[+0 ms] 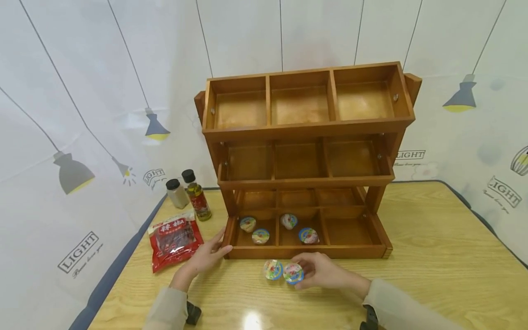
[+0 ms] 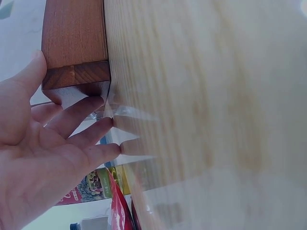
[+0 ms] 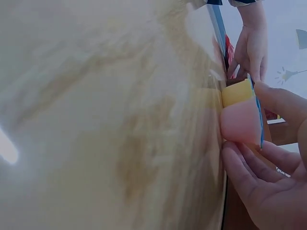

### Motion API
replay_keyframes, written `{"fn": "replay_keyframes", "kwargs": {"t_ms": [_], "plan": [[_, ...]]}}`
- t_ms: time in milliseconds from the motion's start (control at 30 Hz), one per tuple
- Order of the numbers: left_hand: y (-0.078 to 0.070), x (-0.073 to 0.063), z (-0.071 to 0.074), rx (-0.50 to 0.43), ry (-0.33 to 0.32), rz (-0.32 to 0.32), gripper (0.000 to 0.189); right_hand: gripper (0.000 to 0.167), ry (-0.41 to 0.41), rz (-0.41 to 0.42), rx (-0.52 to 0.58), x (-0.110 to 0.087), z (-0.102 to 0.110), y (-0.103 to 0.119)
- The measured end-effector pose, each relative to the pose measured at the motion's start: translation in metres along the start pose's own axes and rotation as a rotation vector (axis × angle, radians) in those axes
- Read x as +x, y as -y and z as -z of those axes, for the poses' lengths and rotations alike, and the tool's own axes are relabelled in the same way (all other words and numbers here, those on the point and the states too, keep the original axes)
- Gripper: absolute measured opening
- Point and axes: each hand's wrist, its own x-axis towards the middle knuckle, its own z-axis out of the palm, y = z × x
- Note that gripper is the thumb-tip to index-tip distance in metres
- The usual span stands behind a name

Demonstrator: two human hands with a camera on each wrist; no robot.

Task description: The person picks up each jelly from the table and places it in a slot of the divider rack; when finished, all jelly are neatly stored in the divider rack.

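My right hand pinches a pink jelly cup with a blue-rimmed printed lid, just in front of the rack. Right beside it, a yellow jelly cup stands on the table. My left hand rests at the lower left front corner of the wooden rack, thumb near the top of its edge and fingers loosely extended along its side. On the bottom tier, two yellow-looking cups sit in the left compartment and two pinkish ones in the middle.
Left of the rack lies a red food packet. Behind it stand a black-capped oil bottle and a pale jar with a black lid. The rack's upper tiers rise above the hands. A patterned cloth hangs around the table.
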Motion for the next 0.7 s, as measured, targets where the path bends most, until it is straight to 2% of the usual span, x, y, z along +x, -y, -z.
{"fn": "replay_keyframes", "kwargs": {"t_ms": [433,700], "plan": [[-0.002,0.000,0.000,0.015,-0.003,0.003,0.070,0.061,-0.047,-0.018,-0.021,0.003,-0.006,-0.008],[0.002,0.001,-0.001,0.005,0.008,0.002,0.070,0.061,-0.076,-0.026,-0.024,0.003,-0.010,-0.012]]}}
